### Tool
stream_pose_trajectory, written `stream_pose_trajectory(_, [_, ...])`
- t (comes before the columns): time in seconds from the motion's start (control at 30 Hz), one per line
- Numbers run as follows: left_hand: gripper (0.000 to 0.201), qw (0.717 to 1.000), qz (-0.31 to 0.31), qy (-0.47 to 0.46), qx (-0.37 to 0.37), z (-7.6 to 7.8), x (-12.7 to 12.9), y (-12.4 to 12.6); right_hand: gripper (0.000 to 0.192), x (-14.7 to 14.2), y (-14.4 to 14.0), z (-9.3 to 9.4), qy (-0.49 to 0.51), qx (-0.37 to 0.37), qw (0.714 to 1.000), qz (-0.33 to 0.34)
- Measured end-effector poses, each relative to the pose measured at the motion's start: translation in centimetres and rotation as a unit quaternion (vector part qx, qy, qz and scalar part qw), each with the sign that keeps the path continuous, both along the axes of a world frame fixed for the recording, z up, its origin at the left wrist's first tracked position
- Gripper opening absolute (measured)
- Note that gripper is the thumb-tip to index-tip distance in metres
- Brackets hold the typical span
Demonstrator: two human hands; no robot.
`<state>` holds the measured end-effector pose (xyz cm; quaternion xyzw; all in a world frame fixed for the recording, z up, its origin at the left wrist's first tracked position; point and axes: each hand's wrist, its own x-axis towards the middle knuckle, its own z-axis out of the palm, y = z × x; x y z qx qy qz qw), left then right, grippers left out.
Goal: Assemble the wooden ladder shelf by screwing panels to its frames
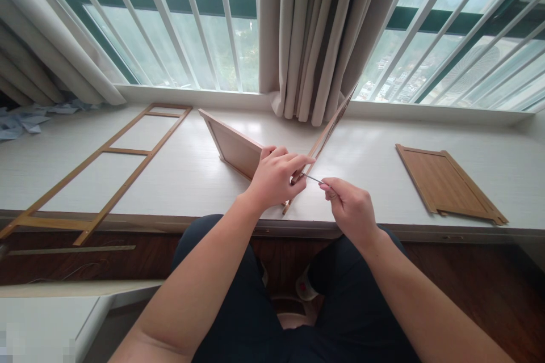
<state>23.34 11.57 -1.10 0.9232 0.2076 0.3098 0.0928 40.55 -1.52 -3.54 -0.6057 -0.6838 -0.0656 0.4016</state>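
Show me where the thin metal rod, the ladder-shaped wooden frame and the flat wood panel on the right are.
thin metal rod (314,180), head view, mid-shaft between both hands.
ladder-shaped wooden frame (126,151), head view, a middle crossbar.
flat wood panel (447,181), head view, centre face.

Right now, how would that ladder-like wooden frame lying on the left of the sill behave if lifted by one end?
The wooden frame is probably light, given its thin rails. Being long and open, it would likely flex and sag. Its slim crosspieces look fragile.
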Motion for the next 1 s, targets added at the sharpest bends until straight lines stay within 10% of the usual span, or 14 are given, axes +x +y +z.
stream_pose_trajectory(1.0, [0.034, 1.0, 0.005, 0.017, -0.02, 0.3, 0.0, -0.2, 0.028, 2.9, 2.3, -1.0, -0.144, 0.084, 0.984, 0.06])
